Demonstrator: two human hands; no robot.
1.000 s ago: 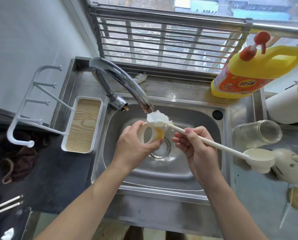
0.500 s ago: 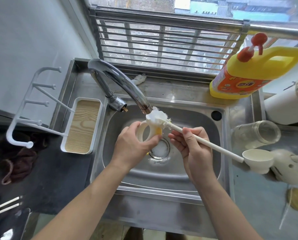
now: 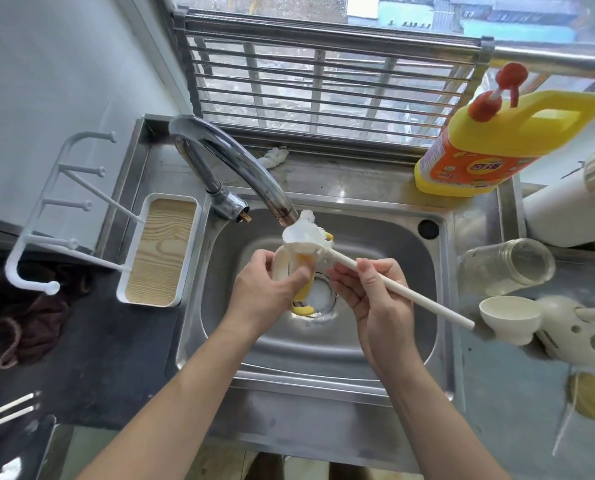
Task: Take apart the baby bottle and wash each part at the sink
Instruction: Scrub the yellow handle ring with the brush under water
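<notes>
Over the sink drain, a cream collar piece with yellow handles is gripped in the left hand. Most of it is buried under fingers, tbh: only the ring's rim and one yellow loop lower down can be seen. The brush is pinched by its long white handle in the right hand, and its sudsy head is pressed onto the collar's top, right under the faucet spout. Whether water is running can't be made out. Right of the sink, a white cylinder is cut off by the frame edge. A yellowish disc further forward is too smeared to be identified.

Room-wise, the basin is left open all around the hands. The brush handle's tail is poked out past the sink's right rim and ends just beside a cream cap; contact can't be told. Close behind the sink a window grille is set, and a yellow detergent jug is parked at the back right corner.

Inside the sink, white suds are gathered at the drain. Right of the sink, the glass bottle is laid on its side on the counter, and its contents can't be read through the glare. The cream cap is set mouth up. Left of the sink, a white tray with a wood-look liner is joined to a peg rack.
</notes>
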